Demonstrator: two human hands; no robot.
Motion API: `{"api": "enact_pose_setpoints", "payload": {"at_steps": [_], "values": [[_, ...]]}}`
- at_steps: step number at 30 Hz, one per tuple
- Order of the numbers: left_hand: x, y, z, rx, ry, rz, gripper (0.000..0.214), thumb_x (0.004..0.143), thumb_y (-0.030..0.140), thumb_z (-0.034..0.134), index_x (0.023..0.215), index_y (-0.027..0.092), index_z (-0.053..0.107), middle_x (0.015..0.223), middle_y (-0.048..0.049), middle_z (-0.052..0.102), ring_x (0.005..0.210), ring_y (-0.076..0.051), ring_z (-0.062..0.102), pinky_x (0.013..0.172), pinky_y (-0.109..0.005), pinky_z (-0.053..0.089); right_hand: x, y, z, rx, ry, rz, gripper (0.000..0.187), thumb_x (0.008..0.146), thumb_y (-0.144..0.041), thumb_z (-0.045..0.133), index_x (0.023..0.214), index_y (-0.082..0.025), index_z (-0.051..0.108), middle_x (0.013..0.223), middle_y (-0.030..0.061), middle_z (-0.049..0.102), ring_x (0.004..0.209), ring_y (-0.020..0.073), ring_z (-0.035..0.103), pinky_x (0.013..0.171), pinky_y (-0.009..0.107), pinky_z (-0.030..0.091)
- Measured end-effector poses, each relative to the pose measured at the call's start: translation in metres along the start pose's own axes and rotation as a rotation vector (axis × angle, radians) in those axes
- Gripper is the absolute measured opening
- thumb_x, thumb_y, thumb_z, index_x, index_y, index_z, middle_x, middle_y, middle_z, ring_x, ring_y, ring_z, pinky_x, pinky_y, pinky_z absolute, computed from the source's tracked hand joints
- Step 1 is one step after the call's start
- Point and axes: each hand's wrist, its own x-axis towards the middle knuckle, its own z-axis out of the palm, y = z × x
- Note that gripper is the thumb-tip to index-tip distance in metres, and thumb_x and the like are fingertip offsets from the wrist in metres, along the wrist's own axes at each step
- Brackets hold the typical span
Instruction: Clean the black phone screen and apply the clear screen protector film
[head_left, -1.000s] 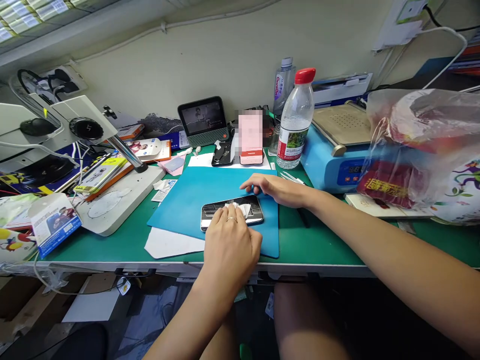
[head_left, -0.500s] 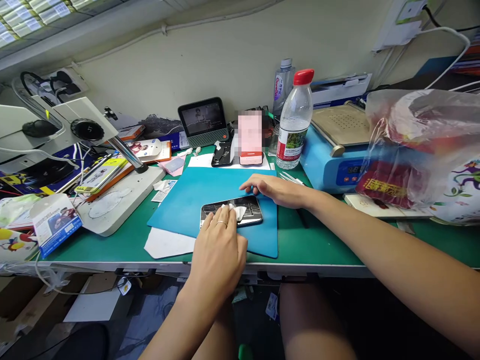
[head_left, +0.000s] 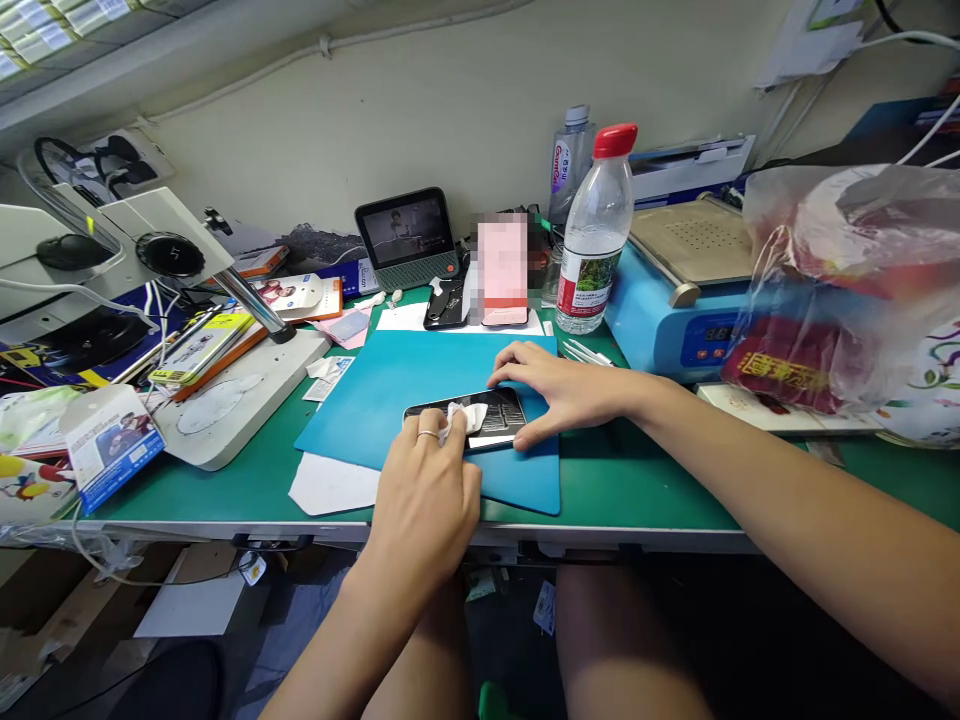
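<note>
A smartphone [head_left: 504, 412] with a dark, glossy screen lies flat on the blue mat [head_left: 360, 400]. My left hand [head_left: 429, 490], a ring on one finger, presses a crumpled white tissue [head_left: 471, 414] against the left part of the screen. Its bent fingers are closed on the tissue and cover that end of the phone. At the phone's right end is my right hand [head_left: 566, 388], thumb at the near corner and fingertips at the far edge, gripping it from both sides.
A microscope stand [head_left: 232, 400] is at the left beside boxes. Behind the mat are a small display [head_left: 405, 235], a lit phone [head_left: 504, 260] and a red-capped bottle [head_left: 592, 240]. A blue heating plate machine [head_left: 667, 320] and a plastic bag [head_left: 847, 300] occupy the right.
My right hand has come down from above the phone to its right end, thumb and fingers now at its edges. My left fingers have bent more over the tissue, which has shifted slightly left.
</note>
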Motion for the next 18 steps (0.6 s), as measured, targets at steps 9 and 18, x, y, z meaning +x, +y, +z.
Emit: {"api": "enact_pose_setpoints", "payload": {"at_steps": [9,18], "values": [[0.026,-0.001,-0.003,0.062,-0.049,0.017,0.051,0.101,0.015,0.037,0.147,0.008,0.058,0.119,-0.0183,0.062,0.108,-0.033,0.052,0.093,-0.046,0.048,0.0,0.003,-0.001,-0.013,-0.009,-0.004,0.082,0.069,-0.074,0.082,0.133,-0.024,0.065,0.138,0.012,0.049,0.136,0.0353,0.046,0.117,0.051,0.04],[-0.001,0.003,-0.006,0.064,-0.071,0.019,0.053,0.099,0.014,0.039,0.149,0.007,0.056,0.117,-0.0186,0.061,0.109,-0.035,0.053,0.095,-0.048,0.047,0.001,0.003,-0.002,-0.01,-0.018,0.023,0.085,0.068,-0.076,0.081,0.133,-0.023,0.065,0.14,0.0131,0.049,0.137,0.0364,0.046,0.118,0.053,0.039]]}}
